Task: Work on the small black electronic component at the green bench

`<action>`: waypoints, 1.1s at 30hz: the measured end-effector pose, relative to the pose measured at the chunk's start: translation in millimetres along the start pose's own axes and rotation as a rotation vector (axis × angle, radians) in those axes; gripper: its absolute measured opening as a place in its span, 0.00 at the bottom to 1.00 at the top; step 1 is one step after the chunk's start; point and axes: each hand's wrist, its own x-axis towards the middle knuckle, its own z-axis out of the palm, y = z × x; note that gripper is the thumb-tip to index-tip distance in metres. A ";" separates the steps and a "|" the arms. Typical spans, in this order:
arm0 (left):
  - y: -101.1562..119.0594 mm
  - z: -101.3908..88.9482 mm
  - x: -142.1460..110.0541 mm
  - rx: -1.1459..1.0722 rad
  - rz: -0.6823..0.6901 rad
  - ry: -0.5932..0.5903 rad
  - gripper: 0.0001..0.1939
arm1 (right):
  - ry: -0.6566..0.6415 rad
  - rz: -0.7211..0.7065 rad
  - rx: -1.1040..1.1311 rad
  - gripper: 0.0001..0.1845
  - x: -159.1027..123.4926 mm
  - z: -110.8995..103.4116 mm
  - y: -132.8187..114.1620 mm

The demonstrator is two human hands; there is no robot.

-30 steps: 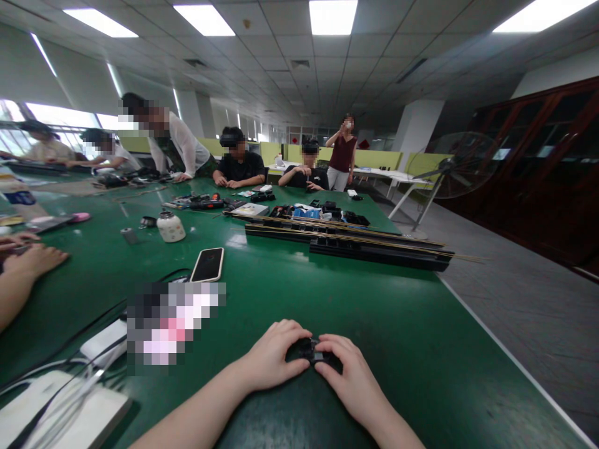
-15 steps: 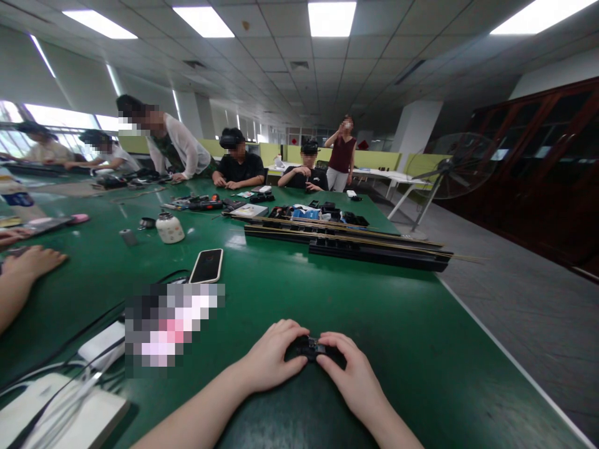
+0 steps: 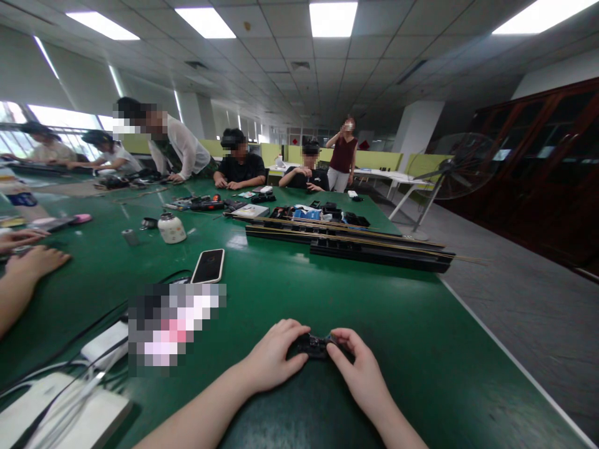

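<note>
A small black part (image 3: 317, 347) with fine detail on top rests on the green table (image 3: 262, 299), between my two hands. My left hand (image 3: 279, 355) is closed on its left end, thumb in front and fingers behind. At the other end, the thumb and fingers of my right hand (image 3: 353, 362) come together in a pinch on the part's right side. Whether the right fingertips also hold a separate small piece, I cannot make out. The exact kind of the black part is too small to tell.
Long black rails (image 3: 381, 254) with thin brass-coloured rods lie ahead. To the left are a phone (image 3: 208, 266), a jar (image 3: 171, 229), cables and a white box (image 3: 70, 405). A co-worker's hand (image 3: 40, 262) rests at far left; other people surround the table's far side.
My right hand has shifted slightly to the right along the black part, and its fingers have drawn closer together. My left hand has stayed nearly in place.
</note>
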 end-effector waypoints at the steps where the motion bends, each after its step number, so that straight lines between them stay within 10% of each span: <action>1: 0.1 -0.1 0.1 0.001 -0.001 -0.002 0.20 | 0.005 0.004 0.009 0.15 0.2 0.1 0.3; 33: -1.8 1.0 -0.3 -0.005 0.007 -0.001 0.21 | 0.089 0.252 0.465 0.24 2.8 -6.0 -16.3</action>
